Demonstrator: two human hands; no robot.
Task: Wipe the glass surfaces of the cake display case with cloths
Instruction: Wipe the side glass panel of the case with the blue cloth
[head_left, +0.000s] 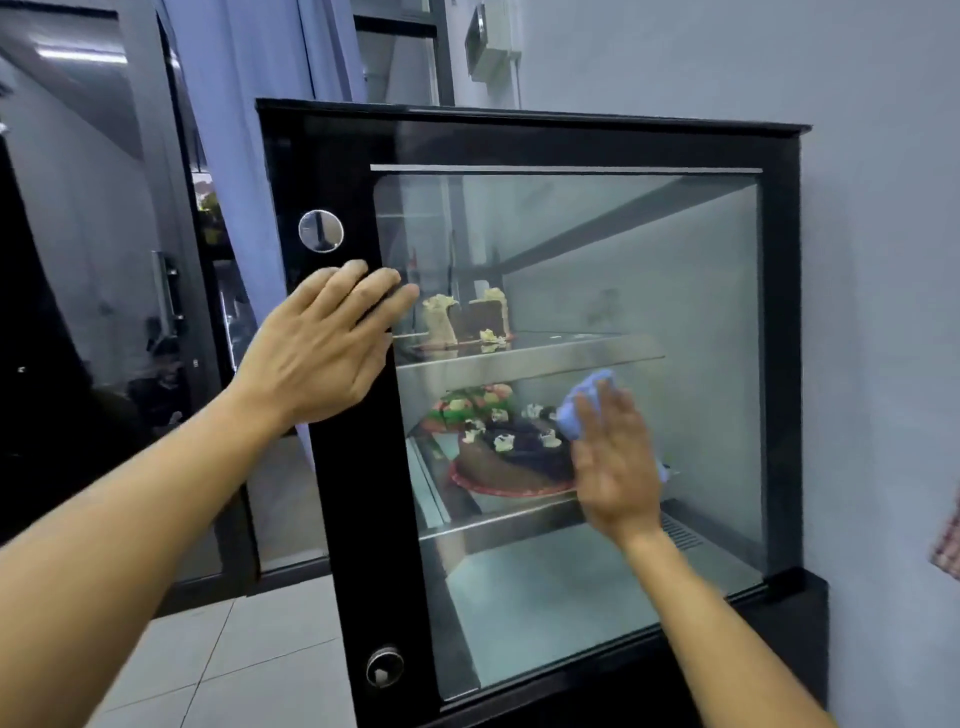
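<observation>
**Cloth flat on the side glass, other hand on the frame**

I'm looking at the cake display case (524, 135), a black-framed cabinet standing against the pale wall (883, 260) on the right. Its big glass pane (691, 322) faces me, with two shelves behind it. The upper shelf (545, 353) carries cut pieces of cake (465, 317); the lower one holds a dark round cake (511, 457) and a red-and-green one further left.

My left hand (322, 343) lies flat on the case's black left frame strip (363, 519), fingers straight and spread, the tips reaching onto the glass edge.

My right hand (615, 467) is open too, blurred, palm pressing the blue cloth (584, 410) against the pane. The cloth sits under the palm and fingers, showing above the fingertips and a little at the hand's right side.
</observation>
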